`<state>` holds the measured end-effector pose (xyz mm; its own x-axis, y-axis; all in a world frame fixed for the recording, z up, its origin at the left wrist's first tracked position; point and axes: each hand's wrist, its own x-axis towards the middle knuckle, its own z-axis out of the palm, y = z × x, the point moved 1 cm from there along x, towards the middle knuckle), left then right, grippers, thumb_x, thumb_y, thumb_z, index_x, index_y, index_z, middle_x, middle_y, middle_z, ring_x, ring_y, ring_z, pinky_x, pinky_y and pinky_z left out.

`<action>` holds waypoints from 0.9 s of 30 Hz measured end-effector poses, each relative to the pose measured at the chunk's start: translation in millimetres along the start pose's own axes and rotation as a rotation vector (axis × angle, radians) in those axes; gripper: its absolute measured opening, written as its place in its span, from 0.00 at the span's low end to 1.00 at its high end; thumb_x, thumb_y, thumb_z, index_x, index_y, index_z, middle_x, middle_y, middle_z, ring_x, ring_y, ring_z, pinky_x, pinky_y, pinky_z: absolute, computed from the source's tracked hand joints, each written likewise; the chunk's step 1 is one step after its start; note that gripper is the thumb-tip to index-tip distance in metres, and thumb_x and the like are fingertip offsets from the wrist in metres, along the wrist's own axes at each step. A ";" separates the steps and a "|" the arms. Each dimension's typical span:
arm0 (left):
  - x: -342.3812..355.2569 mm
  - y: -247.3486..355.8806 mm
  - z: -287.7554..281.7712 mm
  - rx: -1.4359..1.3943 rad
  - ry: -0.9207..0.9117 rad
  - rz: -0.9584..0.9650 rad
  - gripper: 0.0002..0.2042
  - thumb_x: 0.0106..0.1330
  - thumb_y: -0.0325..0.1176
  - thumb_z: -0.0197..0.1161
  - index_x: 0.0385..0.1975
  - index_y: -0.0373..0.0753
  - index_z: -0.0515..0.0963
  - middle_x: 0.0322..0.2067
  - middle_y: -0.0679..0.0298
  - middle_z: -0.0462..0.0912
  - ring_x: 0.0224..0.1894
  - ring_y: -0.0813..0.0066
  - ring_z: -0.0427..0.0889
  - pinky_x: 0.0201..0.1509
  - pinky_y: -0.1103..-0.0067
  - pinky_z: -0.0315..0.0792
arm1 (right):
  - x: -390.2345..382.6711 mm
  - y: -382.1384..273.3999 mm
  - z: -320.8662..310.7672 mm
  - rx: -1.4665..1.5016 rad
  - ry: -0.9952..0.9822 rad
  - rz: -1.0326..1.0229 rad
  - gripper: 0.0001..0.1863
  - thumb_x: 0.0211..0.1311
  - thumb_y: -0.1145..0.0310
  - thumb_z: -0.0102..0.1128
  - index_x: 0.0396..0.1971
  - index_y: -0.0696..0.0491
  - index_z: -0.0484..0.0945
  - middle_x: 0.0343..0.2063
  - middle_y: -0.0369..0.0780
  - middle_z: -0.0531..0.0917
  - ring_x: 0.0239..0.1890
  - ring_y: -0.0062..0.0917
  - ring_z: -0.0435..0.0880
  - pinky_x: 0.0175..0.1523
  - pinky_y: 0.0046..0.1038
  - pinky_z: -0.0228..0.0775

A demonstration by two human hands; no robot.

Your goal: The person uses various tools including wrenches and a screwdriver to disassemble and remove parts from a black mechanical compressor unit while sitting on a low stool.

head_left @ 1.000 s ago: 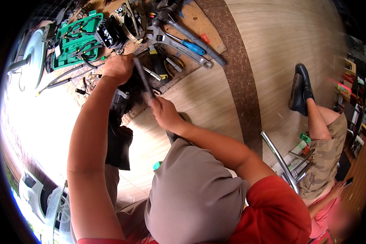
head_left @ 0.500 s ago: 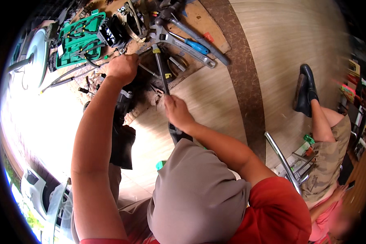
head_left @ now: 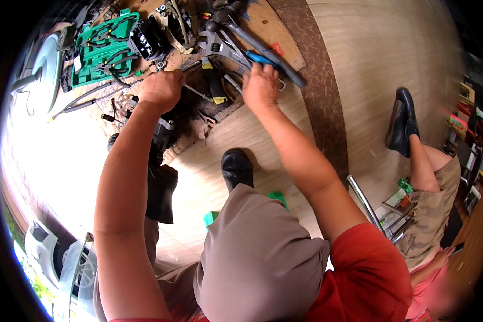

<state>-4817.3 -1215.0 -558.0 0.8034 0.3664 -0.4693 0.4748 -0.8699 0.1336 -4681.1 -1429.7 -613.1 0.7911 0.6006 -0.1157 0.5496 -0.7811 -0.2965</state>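
Observation:
My left hand (head_left: 163, 90) is closed in a fist among dark metal parts and hoses. What it grips is hidden, though a thin metal rod (head_left: 197, 93) shows beside it. Over the tools to the right, my right hand (head_left: 261, 88) has its fingers bent down, covering part of the large adjustable wrench (head_left: 218, 47). Its fingertips are next to the blue screwdriver handle (head_left: 262, 58); what lies under the fingers is hidden. A long-handled hammer (head_left: 260, 49) runs just beyond. Between my hands lies a black and yellow handle (head_left: 216, 86).
A green tool case (head_left: 104, 51) with pliers lies open at far left, beside a black box (head_left: 145, 42). A round standing fan (head_left: 48, 75) is further left. My black shoe (head_left: 236, 166) is on the floor. At right sits another person with a black shoe (head_left: 400, 123), near a metal-framed seat (head_left: 365, 201).
My right hand has moved forward and right, from a long metal tool between my hands to the wrench and screwdriver. That tool no longer stands there. My left hand stays in place.

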 end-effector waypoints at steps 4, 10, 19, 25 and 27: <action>2.2 3.0 -4.7 -0.011 -0.026 -0.011 0.14 0.71 0.45 0.51 0.38 0.44 0.81 0.36 0.53 0.86 0.41 0.50 0.85 0.47 0.59 0.77 | -7.9 -59.1 5.2 0.215 -0.146 -0.297 0.21 0.59 0.67 0.64 0.51 0.56 0.75 0.47 0.50 0.76 0.50 0.45 0.76 0.55 0.42 0.70; 3.8 3.1 -12.5 -0.028 -0.031 -0.001 0.13 0.70 0.43 0.53 0.46 0.45 0.78 0.41 0.54 0.85 0.46 0.51 0.83 0.51 0.61 0.75 | -1.2 -96.4 37.7 0.551 -0.414 -0.223 0.14 0.58 0.70 0.61 0.43 0.59 0.77 0.37 0.55 0.83 0.44 0.51 0.82 0.51 0.46 0.75; 1.3 -30.3 1.8 -0.292 0.366 0.241 0.20 0.68 0.30 0.54 0.60 0.42 0.70 0.55 0.53 0.77 0.59 0.51 0.73 0.65 0.64 0.66 | -26.6 -37.9 -9.5 0.772 -0.301 -0.037 0.11 0.61 0.65 0.62 0.34 0.59 0.78 0.29 0.54 0.82 0.35 0.51 0.82 0.38 0.45 0.72; -10.8 -10.3 0.1 0.022 0.463 -0.059 0.26 0.68 0.42 0.60 0.66 0.49 0.65 0.65 0.54 0.66 0.70 0.52 0.61 0.70 0.52 0.57 | -104.7 11.9 -46.9 0.836 -0.457 0.099 0.12 0.61 0.65 0.63 0.37 0.60 0.79 0.28 0.53 0.82 0.32 0.47 0.83 0.36 0.39 0.72; -30.4 -3.0 -7.7 0.028 0.461 -0.040 0.27 0.68 0.42 0.61 0.66 0.47 0.63 0.69 0.53 0.60 0.73 0.51 0.56 0.71 0.50 0.55 | -130.2 28.4 -51.5 0.849 -0.440 0.145 0.12 0.62 0.65 0.62 0.38 0.59 0.80 0.28 0.52 0.82 0.32 0.45 0.83 0.37 0.38 0.72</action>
<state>-4840.4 -1221.0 -537.3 0.8634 0.5032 -0.0360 0.5042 -0.8582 0.0967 -4754.7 -1538.8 -557.7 0.5700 0.6534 -0.4983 -0.0588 -0.5724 -0.8179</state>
